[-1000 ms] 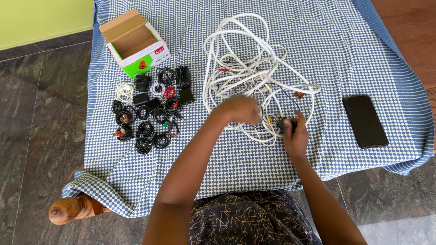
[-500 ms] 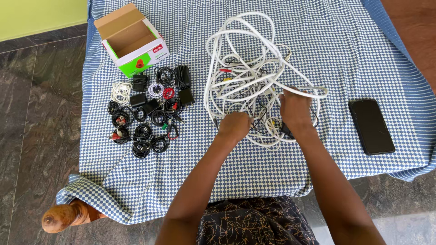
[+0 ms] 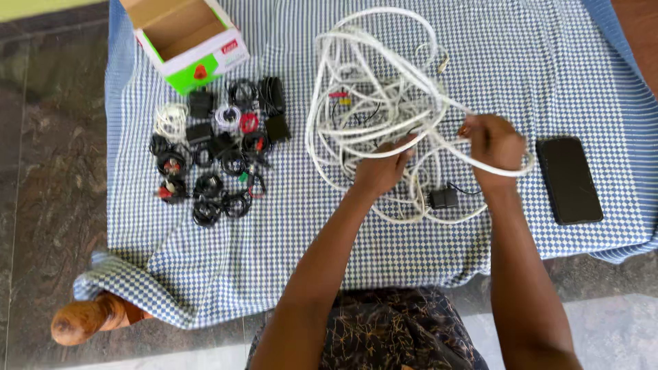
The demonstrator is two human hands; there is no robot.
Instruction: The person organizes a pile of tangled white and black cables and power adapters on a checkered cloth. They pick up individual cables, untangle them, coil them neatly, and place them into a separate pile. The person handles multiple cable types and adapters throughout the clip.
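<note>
Gripping the white cable [image 3: 384, 89], both hands sit inside the tangle in the head view, the only view there is. The left hand [image 3: 384, 168] is closed on strands at the near middle of the tangle, fingers curled round them. The right hand [image 3: 495, 142] is fisted on a loop at the tangle's right edge, which runs out past the knuckles and curves back under the wrist.

A second ago the right hand lay low at the near edge of the tangle, on the black plug [image 3: 444, 199]; now it has let that go and come up and outward, and the plug lies free on the cloth [image 3: 562, 62], just nearer the person than the tangle, between the two wrists. The left hand has shifted only a little. The loop on the right has been drawn wider, so the tangle looks looser on that side; the pulling-apart seems under way, not finished.

Left of the tangle lie small coiled black leads [image 3: 216, 157], with an open box [image 3: 185, 38] beyond them. Right of the tangle lies a dark phone [image 3: 569, 179], untouched.
</note>
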